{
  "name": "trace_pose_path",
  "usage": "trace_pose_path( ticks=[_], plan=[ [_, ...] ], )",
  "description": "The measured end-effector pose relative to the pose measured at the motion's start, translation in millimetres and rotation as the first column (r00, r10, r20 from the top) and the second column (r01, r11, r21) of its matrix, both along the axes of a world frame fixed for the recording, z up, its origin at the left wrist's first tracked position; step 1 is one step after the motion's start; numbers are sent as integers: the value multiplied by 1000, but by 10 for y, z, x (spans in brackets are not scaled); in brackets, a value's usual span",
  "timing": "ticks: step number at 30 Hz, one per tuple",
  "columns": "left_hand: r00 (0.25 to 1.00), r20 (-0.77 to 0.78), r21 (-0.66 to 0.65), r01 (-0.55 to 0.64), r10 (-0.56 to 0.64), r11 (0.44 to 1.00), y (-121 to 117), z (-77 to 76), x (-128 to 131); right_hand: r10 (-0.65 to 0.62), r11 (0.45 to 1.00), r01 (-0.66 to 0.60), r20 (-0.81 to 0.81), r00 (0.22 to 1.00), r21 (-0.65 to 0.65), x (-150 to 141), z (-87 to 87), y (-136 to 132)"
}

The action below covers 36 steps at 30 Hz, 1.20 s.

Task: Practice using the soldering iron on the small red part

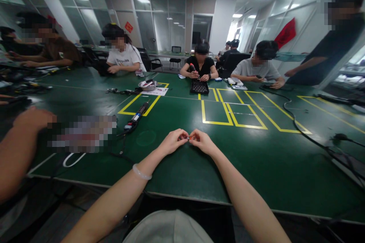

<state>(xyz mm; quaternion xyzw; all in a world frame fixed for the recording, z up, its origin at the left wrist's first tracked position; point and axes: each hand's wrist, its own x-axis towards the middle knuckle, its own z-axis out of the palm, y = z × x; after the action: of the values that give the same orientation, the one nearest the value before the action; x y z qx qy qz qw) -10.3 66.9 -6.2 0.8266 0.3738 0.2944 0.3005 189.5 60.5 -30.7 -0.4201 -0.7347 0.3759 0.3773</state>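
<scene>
Both my hands meet above the green table (194, 174), fingertips nearly touching. My left hand (175, 140), with a pale bangle on its wrist, is closed in a pinch. My right hand (201, 141) pinches from the other side. Between the fingertips is a small part (188, 138) with dark and orange bits; the fingers cover most of it, and its kind cannot be made out. Left of my hands lies an electric screwdriver (137, 115) with a black cable.
Yellow tape rectangles (216, 123) mark the table ahead. A metal bowl (148, 85) stands on a paper sheet. Across the table, a person works over a black tray (199, 87). A black cable (293, 117) runs along the right. Another person's arm (19, 152) reaches in from the left.
</scene>
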Motion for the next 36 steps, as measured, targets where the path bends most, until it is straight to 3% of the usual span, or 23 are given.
trace_pose_path(
  ticks=[5,9,14,17,20,22,24,26,29,32,36],
  plan=[
    [1000,-18,-8,-5,5,1000,-10,22,6,1,999,-3,-38,999,-50,-16,-4,6],
    [997,-80,44,-14,18,999,-42,137,-48,6,989,-20,-102,995,-144,-30,-3,12],
    [922,-283,229,-202,264,952,-23,321,-469,-21,980,-8,-146,989,-198,-35,-25,37],
    [743,-434,358,-376,509,855,12,361,-939,-21,982,-8,-151,988,-189,-29,-39,39],
    [461,-537,472,-530,707,705,18,348,-1428,-13,984,-14,-149,989,-176,-25,-36,21],
    [319,-584,480,-606,746,635,5,331,-1687,-12,984,-15,-148,989,-179,-26,-29,6],
    [245,-661,411,-673,709,615,0,312,-1856,-12,983,-16,-146,989,-184,-30,-25,-5],
    [238,-737,325,-695,632,641,23,291,-1927,-7,983,-20,-146,989,-183,-36,-27,-9],
    [303,-790,257,-626,533,736,117,244,-1854,3,983,-30,-145,989,-180,-46,-42,-1],
    [388,-782,254,-516,487,818,219,183,-1606,9,984,-34,-141,990,-174,-48,-63,15],
    [465,-738,313,-405,488,859,226,127,-1145,-3,986,-19,-132,991,-164,-30,-85,43]
  ],
)
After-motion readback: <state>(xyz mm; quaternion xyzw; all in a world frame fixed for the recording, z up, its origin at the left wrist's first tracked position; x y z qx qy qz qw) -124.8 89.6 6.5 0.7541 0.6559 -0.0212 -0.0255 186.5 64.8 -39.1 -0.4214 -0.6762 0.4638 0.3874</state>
